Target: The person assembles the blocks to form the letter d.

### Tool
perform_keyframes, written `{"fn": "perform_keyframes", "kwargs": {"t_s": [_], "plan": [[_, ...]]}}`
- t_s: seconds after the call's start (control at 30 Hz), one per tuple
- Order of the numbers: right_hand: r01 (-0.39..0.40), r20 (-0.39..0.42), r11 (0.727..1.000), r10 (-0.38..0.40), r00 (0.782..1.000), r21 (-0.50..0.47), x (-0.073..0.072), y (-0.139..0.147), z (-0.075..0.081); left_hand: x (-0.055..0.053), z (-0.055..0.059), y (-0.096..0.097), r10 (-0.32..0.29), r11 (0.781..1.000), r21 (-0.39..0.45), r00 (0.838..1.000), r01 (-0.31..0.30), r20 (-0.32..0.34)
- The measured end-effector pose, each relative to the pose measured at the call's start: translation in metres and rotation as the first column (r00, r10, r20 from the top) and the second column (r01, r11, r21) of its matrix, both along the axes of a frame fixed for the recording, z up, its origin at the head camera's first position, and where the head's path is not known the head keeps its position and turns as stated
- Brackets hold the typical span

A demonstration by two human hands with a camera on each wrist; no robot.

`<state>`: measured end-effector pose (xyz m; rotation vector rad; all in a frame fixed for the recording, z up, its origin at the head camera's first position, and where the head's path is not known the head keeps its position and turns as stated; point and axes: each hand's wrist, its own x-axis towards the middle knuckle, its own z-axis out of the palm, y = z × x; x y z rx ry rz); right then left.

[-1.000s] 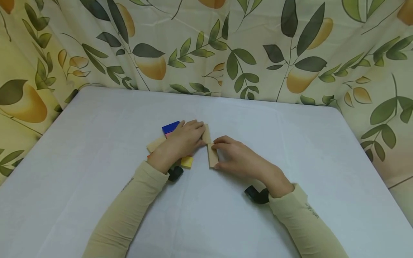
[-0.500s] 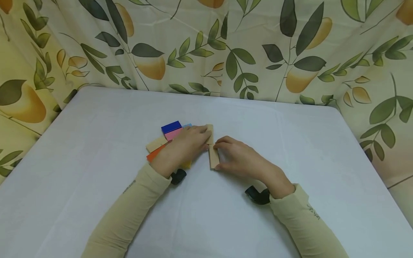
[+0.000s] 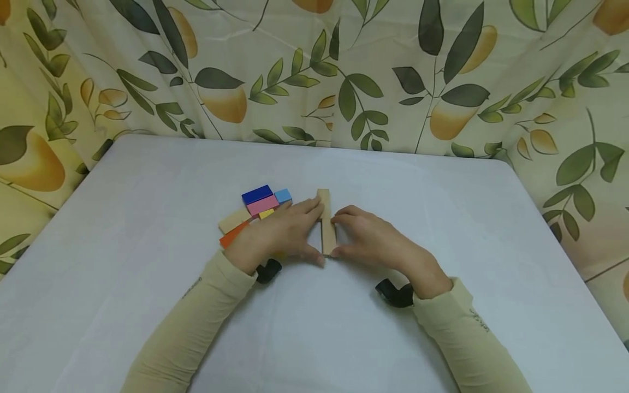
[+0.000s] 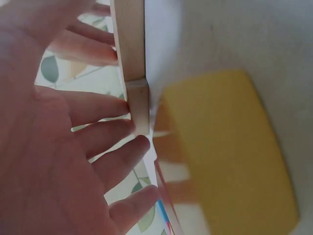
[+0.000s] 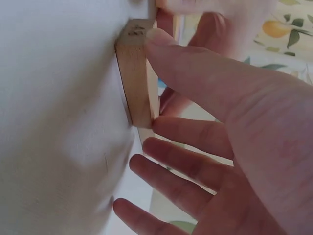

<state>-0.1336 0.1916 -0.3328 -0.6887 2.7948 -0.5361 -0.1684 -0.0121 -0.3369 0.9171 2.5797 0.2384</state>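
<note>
Two plain wooden blocks lie end to end in a line on the white table: a far block (image 3: 324,196) and a near block (image 3: 328,238). My right hand (image 3: 375,239) spans the near block lengthwise, thumb on its marked end and index finger at the other end; the right wrist view shows this wooden block (image 5: 134,83) close up. From the other side, my left hand (image 3: 285,232) has its fingers spread, fingertips at the far block and thumb by the near end. In the left wrist view a yellow block (image 4: 225,147) lies beside those fingers.
Left of the line, partly under my left hand, lie a dark blue block (image 3: 257,194), a pink block (image 3: 262,205), a light blue block (image 3: 283,196), an orange block (image 3: 233,234) and another plain block (image 3: 232,221). A patterned curtain (image 3: 295,109) hangs behind the table (image 3: 422,191).
My left hand has shifted the far block slightly right, into line with the near one. Its thumb has swung out toward the near block's end. The right hand stays at the near block.
</note>
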Motion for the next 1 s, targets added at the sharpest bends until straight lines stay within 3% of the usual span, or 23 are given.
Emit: {"fn": "perform_keyframes", "kwargs": {"t_s": [0.23,0.57,1.0], "plan": [[-0.009,0.012,1.000,0.009,1.000,0.004,-0.001,0.003,0.000,0.003,-0.004,0.004,0.003,1.000,-0.001,0.999,-0.003,-0.041],[-0.011,0.035,1.000,0.011,0.999,0.016,-0.003,0.009,0.000,0.004,-0.005,0.011,-0.025,1.000,0.002,0.999,0.025,-0.030],[-0.011,-0.005,1.000,0.011,1.000,0.020,-0.004,0.009,-0.002,0.003,-0.005,0.008,-0.012,1.000,0.003,1.000,0.012,-0.008]]}}
